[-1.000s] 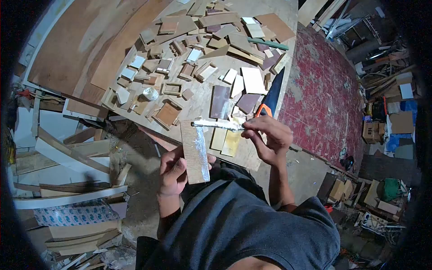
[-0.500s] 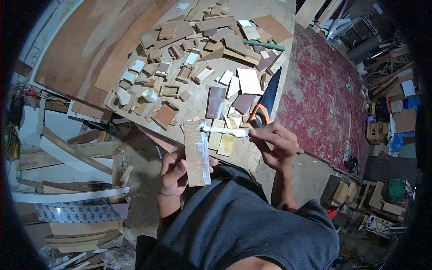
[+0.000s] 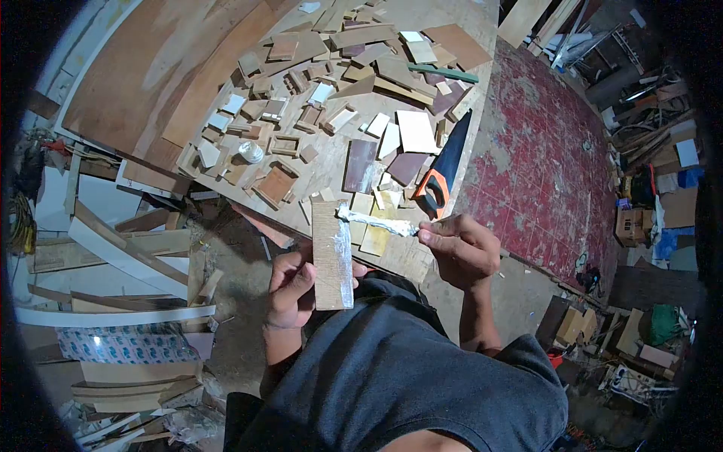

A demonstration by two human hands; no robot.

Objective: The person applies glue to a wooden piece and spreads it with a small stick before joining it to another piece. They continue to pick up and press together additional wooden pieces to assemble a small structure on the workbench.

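Observation:
My left hand [image 3: 292, 290] grips a rectangular wooden block [image 3: 327, 260] near its lower half, holding it upright in front of my torso. A whitish smear [image 3: 343, 264] runs down the block's right side. Between the fingertips of my right hand [image 3: 463, 245] is a thin stick [image 3: 380, 223] coated in white paste. The stick's far tip touches the block near its upper right corner. Beyond the hands, a small white container [image 3: 251, 152] stands on the wooden table [image 3: 301, 177].
Small wooden boxes [image 3: 276, 184] and board offcuts [image 3: 361, 164] cover much of the table. A handsaw [image 3: 442, 169] with an orange and black handle lies at its right edge. Curved boards [image 3: 124, 252] are piled at left; a red floor [image 3: 535, 158] lies at right.
The stick's tip has shifted slightly right and now slants down toward my right hand, which has moved slightly lower. My left hand and the block have hardly moved.

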